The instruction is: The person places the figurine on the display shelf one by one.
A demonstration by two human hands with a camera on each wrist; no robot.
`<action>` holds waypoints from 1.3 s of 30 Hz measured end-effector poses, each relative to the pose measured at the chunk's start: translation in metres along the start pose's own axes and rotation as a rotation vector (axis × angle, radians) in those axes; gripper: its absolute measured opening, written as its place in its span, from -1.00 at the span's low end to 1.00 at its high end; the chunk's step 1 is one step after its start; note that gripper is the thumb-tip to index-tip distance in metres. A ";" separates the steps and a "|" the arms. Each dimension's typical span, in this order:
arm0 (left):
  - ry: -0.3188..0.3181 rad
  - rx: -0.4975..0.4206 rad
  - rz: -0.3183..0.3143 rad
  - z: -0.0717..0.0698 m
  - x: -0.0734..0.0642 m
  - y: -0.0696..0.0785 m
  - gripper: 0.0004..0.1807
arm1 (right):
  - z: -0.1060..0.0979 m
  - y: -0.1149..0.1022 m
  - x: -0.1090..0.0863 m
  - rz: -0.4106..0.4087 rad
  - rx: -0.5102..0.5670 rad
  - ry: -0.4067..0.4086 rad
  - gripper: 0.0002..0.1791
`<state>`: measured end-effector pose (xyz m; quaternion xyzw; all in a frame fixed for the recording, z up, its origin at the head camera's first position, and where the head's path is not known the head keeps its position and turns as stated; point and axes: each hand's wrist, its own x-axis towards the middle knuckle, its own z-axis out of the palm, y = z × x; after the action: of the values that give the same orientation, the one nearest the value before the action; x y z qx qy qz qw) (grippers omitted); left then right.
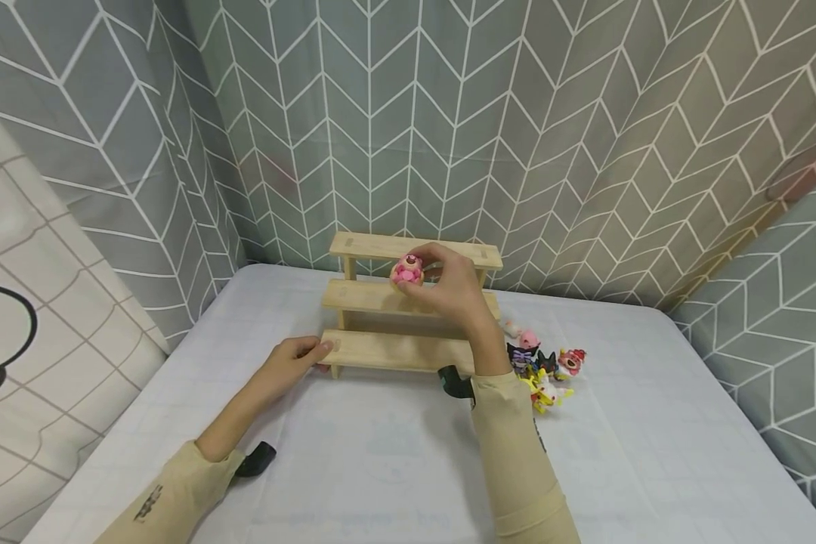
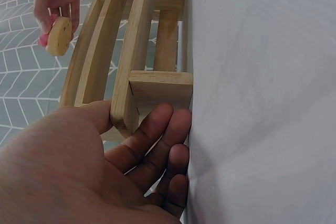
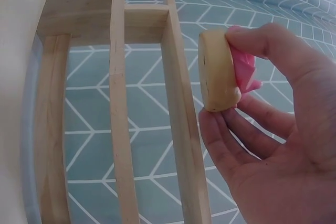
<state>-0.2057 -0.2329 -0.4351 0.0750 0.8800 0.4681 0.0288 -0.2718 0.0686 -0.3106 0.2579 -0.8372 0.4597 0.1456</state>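
Observation:
A pale wooden three-step display stand (image 1: 394,350) stands toward the back of the table. My left hand (image 1: 287,367) grips the left end of its lowest step, thumb on top; the left wrist view has the other fingers curled under the board (image 2: 125,85). In front of the upper steps, my right hand (image 1: 457,285) pinches a small pink figurine (image 1: 406,272) between thumb and fingers. Seen in the right wrist view, the figurine has a round yellowish base (image 3: 216,72), held in the air apart from the wood. None of the three steps shows anything standing on it.
Several small figurines lie clustered right of the stand, among them a red-and-pink one (image 1: 572,361), a dark one (image 1: 520,357) and a yellow-and-white one (image 1: 548,391). A white cloth (image 1: 367,461) covers the table. Patterned grey curtains (image 1: 394,113) hang behind and at the sides.

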 end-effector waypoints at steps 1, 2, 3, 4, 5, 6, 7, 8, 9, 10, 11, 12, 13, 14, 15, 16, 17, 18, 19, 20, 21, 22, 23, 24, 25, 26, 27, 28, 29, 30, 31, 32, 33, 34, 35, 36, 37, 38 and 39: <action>-0.001 -0.001 -0.001 0.000 0.000 0.000 -0.53 | 0.000 0.000 0.001 -0.001 -0.001 0.007 -0.50; -0.002 -0.002 0.002 0.000 0.000 0.000 -0.53 | 0.001 0.000 0.001 -0.002 0.002 0.014 -0.50; 0.000 -0.003 0.001 0.000 0.000 0.000 -0.53 | 0.001 0.001 0.002 -0.002 0.006 0.023 -0.50; 0.002 -0.006 -0.002 0.000 0.000 0.000 -0.53 | 0.002 0.001 0.003 -0.004 0.014 0.033 -0.50; 0.002 -0.010 -0.004 0.001 0.000 0.001 -0.53 | 0.002 0.002 0.004 -0.006 0.023 0.044 -0.50; 0.002 -0.012 -0.006 0.001 0.000 0.000 -0.53 | 0.003 0.002 0.004 -0.007 0.034 0.055 -0.49; 0.001 -0.014 -0.006 0.001 0.000 0.001 -0.53 | 0.003 0.003 0.005 -0.010 0.044 0.065 -0.49; 0.001 -0.018 -0.007 0.001 0.000 0.001 -0.53 | 0.004 0.003 0.006 -0.013 0.054 0.075 -0.48; 0.001 -0.021 -0.008 0.001 0.000 0.001 -0.53 | 0.004 0.004 0.006 -0.015 0.061 0.083 -0.47; -0.001 -0.023 -0.007 0.002 0.000 0.001 -0.54 | 0.004 0.005 0.006 -0.016 0.068 0.089 -0.47; -0.004 -0.025 -0.005 0.002 0.000 0.001 -0.54 | 0.005 0.005 0.007 -0.017 0.073 0.094 -0.47; -0.007 -0.025 -0.002 0.003 0.000 0.001 -0.54 | 0.005 0.006 0.007 -0.017 0.071 0.096 -0.47; -0.009 -0.026 -0.001 0.003 -0.001 0.001 -0.55 | 0.005 0.007 0.007 -0.016 0.069 0.099 -0.47; -0.009 -0.026 0.003 0.003 -0.001 0.002 -0.55 | 0.006 0.007 0.007 -0.016 0.065 0.102 -0.47; -0.008 -0.026 0.004 0.003 -0.001 0.002 -0.55 | 0.006 0.008 0.008 -0.016 0.063 0.103 -0.47; -0.006 -0.025 0.006 0.003 -0.001 0.002 -0.55 | 0.007 0.009 0.009 -0.016 0.059 0.105 -0.47; -0.003 -0.023 0.006 0.003 -0.001 0.003 -0.55 | 0.008 0.009 0.009 -0.016 0.050 0.105 -0.46; -0.001 -0.021 0.007 0.002 -0.001 0.003 -0.55 | 0.008 0.010 0.010 -0.017 0.045 0.106 -0.46; 0.001 -0.019 0.007 0.002 0.000 0.003 -0.55 | 0.009 0.010 0.010 -0.017 0.043 0.108 -0.46; 0.004 -0.017 0.008 0.002 0.000 0.003 -0.55 | 0.010 0.011 0.011 -0.018 0.041 0.110 -0.45; 0.005 -0.017 0.007 0.002 0.000 0.003 -0.55 | 0.012 0.011 0.012 -0.019 0.042 0.113 -0.45; 0.004 -0.014 0.007 0.002 0.000 0.002 -0.55 | 0.013 0.011 0.012 -0.019 0.045 0.117 -0.45; 0.002 -0.013 0.007 0.002 0.000 0.002 -0.55 | 0.014 0.012 0.012 -0.015 0.048 0.121 -0.45; 0.001 -0.013 0.006 0.002 0.000 0.002 -0.55 | 0.015 0.012 0.012 -0.010 0.052 0.127 -0.44; 0.001 -0.014 0.005 0.002 0.000 0.001 -0.55 | 0.015 0.012 0.012 -0.004 0.055 0.134 -0.44; 0.001 -0.014 0.005 0.002 0.000 0.001 -0.55 | 0.016 0.011 0.012 0.001 0.058 0.141 -0.42; 0.000 -0.014 0.005 0.002 0.000 0.000 -0.55 | 0.016 0.011 0.012 0.005 0.059 0.147 -0.41; -0.002 -0.015 0.004 0.002 0.000 0.000 -0.55 | 0.017 0.011 0.012 0.010 0.063 0.153 -0.39; -0.003 -0.016 0.005 0.002 0.000 0.000 -0.55 | 0.017 0.011 0.012 0.015 0.063 0.159 -0.37; -0.003 -0.016 0.004 0.002 0.000 -0.001 -0.55 | 0.017 0.011 0.012 0.022 0.070 0.166 -0.36; -0.003 -0.016 0.004 0.003 0.000 -0.001 -0.55 | 0.018 0.011 0.011 0.029 0.084 0.175 -0.34; -0.004 -0.018 0.004 0.003 0.000 -0.001 -0.55 | 0.018 0.011 0.011 0.036 0.096 0.187 -0.34; -0.004 -0.018 0.003 0.003 0.000 -0.001 -0.55 | 0.019 0.012 0.011 0.044 0.111 0.197 -0.35; -0.004 -0.017 0.003 0.003 0.000 -0.001 -0.54 | 0.020 0.012 0.011 0.051 0.128 0.209 -0.36; -0.004 -0.018 0.003 0.002 0.000 -0.001 -0.54 | 0.021 0.012 0.011 0.058 0.142 0.221 -0.37; -0.002 -0.018 0.002 0.002 0.000 -0.001 -0.55 | 0.021 0.012 0.011 0.065 0.156 0.235 -0.38; -0.002 -0.018 0.003 0.002 -0.001 -0.001 -0.54 | 0.022 0.012 0.011 0.068 0.161 0.249 -0.39; 0.000 -0.017 0.004 0.002 -0.001 -0.001 -0.54 | 0.023 0.011 0.011 0.071 0.160 0.263 -0.41; 0.002 -0.016 0.005 0.002 -0.001 0.000 -0.55 | 0.023 0.011 0.011 0.075 0.151 0.278 -0.42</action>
<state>-0.2049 -0.2314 -0.4367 0.0765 0.8761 0.4752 0.0274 -0.2875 0.0505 -0.3257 0.1707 -0.7812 0.5576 0.2229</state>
